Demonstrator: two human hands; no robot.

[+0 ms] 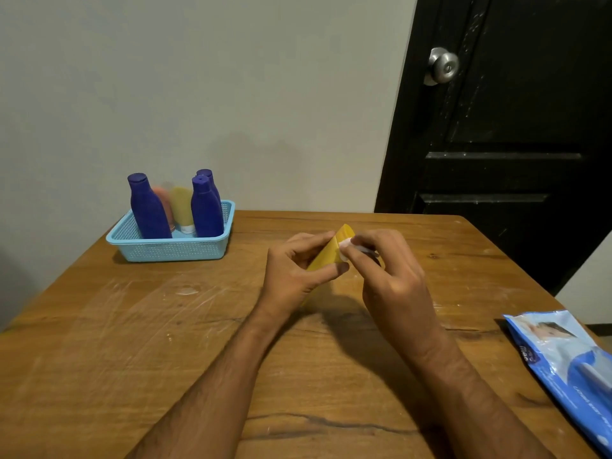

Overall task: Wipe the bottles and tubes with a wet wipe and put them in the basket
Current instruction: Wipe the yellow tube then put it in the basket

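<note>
Fingers (326, 271) of the left hand (291, 273) curl round a yellow tube (329, 251), thumb on top and index beneath, holding it tilted just above the table (165, 342), crimped end toward one o'clock. The right hand (394, 286) pinches a small white wipe (346, 246) between thumb and fingertips and presses it on the tube's upper right side. How much of the wipe is bunched in that hand cannot be told; only a scrap shows.

The basket (172, 248) sits at ten o'clock from the hands, well apart, near the wall. It holds three blue bottles (147, 210), an orange tube (164, 200) and another yellow one, all standing close. At four o'clock, on the table's right edge, lies the wipe pack (563, 362).

Judging from this, the tube in hand looks to be the last piece out, and wiping is under way.

Risks:
- The damp tube may slip from a two-finger hold if the rubbing presses sideways.
- Squeezing hard could force paste toward the cap, which is hidden behind the left palm.
- The basket is crowded; dropping the tube in carelessly may knock a tall bottle over.
- The pack partly overhangs the edge and a stray elbow could sweep it off.
</note>
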